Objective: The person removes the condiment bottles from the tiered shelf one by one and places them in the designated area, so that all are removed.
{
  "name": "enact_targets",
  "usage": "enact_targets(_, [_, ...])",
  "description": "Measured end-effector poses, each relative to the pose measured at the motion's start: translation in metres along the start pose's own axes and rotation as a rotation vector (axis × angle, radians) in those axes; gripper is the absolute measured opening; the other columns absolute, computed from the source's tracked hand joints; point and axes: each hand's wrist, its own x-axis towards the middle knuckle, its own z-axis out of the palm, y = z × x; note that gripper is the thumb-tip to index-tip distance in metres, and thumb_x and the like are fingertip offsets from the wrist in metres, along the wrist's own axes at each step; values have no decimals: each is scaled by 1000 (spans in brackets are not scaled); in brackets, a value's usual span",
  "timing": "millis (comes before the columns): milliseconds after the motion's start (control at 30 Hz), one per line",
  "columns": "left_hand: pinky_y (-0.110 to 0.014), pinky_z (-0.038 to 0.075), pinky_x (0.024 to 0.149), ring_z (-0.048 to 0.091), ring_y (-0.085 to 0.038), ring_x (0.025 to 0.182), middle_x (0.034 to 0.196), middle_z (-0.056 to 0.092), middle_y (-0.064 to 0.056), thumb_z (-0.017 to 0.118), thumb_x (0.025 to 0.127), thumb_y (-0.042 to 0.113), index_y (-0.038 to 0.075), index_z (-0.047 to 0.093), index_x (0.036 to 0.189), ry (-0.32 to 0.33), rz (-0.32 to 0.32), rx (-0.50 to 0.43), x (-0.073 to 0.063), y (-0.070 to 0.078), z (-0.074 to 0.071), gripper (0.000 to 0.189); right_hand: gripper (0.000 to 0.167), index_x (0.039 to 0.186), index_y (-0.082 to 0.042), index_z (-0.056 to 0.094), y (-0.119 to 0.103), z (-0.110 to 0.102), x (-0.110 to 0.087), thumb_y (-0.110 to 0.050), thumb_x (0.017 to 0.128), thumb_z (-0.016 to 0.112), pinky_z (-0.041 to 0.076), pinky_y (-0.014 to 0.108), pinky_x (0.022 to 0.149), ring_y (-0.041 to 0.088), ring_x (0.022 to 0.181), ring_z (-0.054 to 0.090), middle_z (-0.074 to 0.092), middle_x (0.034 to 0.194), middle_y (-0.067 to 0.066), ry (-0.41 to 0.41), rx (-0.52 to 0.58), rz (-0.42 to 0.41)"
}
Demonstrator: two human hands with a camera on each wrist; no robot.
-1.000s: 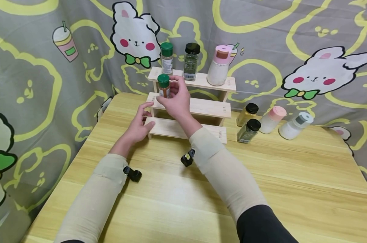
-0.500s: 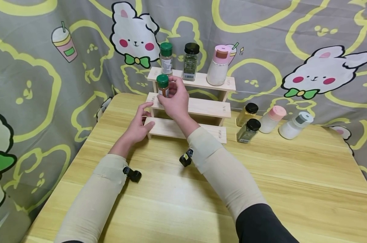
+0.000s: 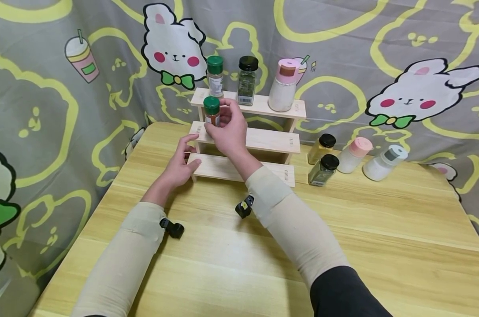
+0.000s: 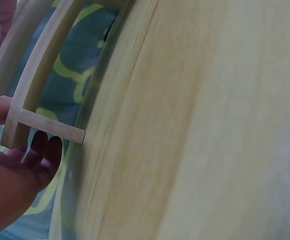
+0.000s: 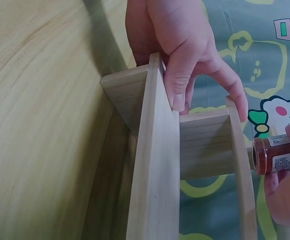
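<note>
A small spice jar (image 3: 212, 112) with a green lid and reddish-brown contents is upright at the left end of the middle tier of a three-tier wooden rack (image 3: 263, 140). My right hand (image 3: 232, 132) pinches it between thumb and fingers. In the right wrist view the base of the jar (image 5: 280, 152) is at the middle board; whether it bears its weight there I cannot tell. My left hand (image 3: 180, 164) grips the rack's left end, thumb on the lowest board and fingers around the side. The left wrist view has these fingers (image 4: 47, 152) beneath the rack's edge.
On the top tier stand a green-lidded jar (image 3: 215, 79), a black-lidded herb jar (image 3: 246, 83) and a pink-capped shaker (image 3: 283, 90). Right of the rack are two black-lidded jars (image 3: 322, 171), a pink-capped bottle (image 3: 353, 157) and a grey-capped bottle (image 3: 382, 165). A patterned curtain (image 3: 330, 39) hangs behind the table.
</note>
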Motion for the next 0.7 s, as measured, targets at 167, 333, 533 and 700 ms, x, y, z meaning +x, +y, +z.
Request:
enact_targets(167, [-41,39,85,48,-34,100,116,44,-24,56,94,-11,22,32,150,-3,3,2,0,0,0,70,55,124,-14,55,-5,-4,-1,0,78,81,50,25,84,17,95,61,60,105,4,2,9,-16])
enact_targets(333, [-41,39,83,47,-34,99,116,43,-25,55,94,-11,21,31,150,-6,-17,-11,-2,6,0,69,53,123,-14,55,-10,-10,-3,0,79,81,50,26,84,17,94,61,60,105,4,-3,18,-34])
enact_targets(533, [-40,40,83,46,-33,100,116,42,-23,55,94,-11,24,31,150,1,-15,-6,-1,2,1,70,53,122,-13,55,-16,-18,-6,0,78,82,51,26,83,18,93,63,61,105,5,11,50,-53])
enact_targets(700, [-40,40,83,47,-33,100,118,42,-24,55,95,-10,24,31,151,3,-20,-5,0,1,1,70,55,123,-11,55,-22,-25,-11,0,77,83,52,27,84,17,94,62,61,106,6,32,53,-50])
